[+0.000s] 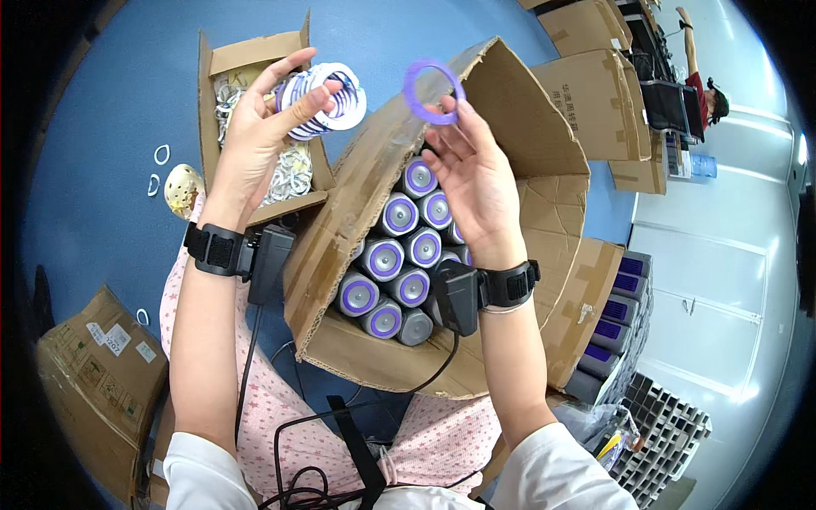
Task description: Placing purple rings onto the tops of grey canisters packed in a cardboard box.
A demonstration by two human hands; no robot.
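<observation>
My left hand (268,119) grips a stack of white-and-purple rings (350,100), its thumb and fingers around the stack. Between the thumb and fingers of my right hand (476,161) is a single purple ring (410,89), raised above a large open cardboard box (544,204). Inside that box stand grey cylinders (400,215), packed side by side. Most of the visible ends carry a purple ring, while one cylinder (416,326) at the near side shows a plain grey end. My right hand and wrist hide part of the cylinders.
A smaller carton (206,127) at the left holds many loose white rings (293,174). Several rings (161,155) lie on the blue floor beside a pale clog (182,190). Closed cartons (595,102) stand at the far right, and black cables (280,442) cross my lap.
</observation>
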